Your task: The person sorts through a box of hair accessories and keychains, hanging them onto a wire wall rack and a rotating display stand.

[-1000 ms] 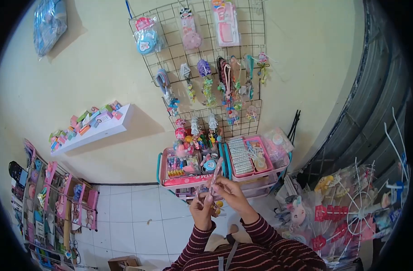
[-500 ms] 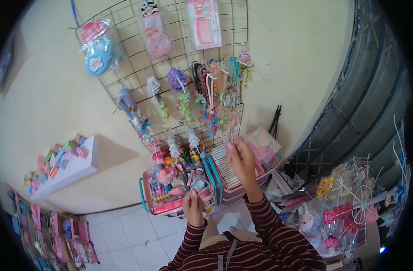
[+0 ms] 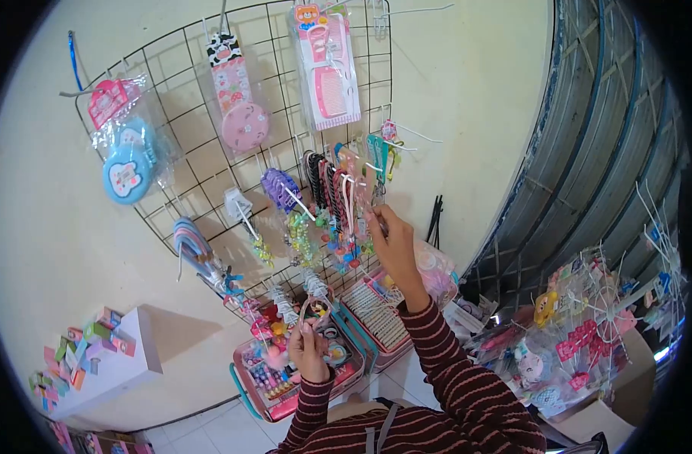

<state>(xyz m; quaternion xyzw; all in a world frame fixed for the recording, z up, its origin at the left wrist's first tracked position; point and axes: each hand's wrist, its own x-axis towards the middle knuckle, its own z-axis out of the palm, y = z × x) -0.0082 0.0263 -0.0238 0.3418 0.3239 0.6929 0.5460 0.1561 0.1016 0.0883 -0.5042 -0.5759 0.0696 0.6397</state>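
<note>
My right hand is raised to the lower right of the wire grid rack, fingers pinched beside the hanging beaded straps. What lies between its fingertips is too blurred to name. Lower down, my left hand is closed on a thin pale loop that stands up above the thumb. Behind this hand are coiled white cords and a pink basket of small colourful trinkets. Purple-tagged beaded charms hang left of the straps.
Higher on the grid hang a pink comb set, a round pink case and a blue bear-face case. A white wall shelf holds small boxes. Packaged goods on wire hooks stand at right, before a metal shutter.
The view has shifted, with the grid now closer and lower in the picture. My right hand has come up against the hanging straps. A pale loop now shows in my left hand.
</note>
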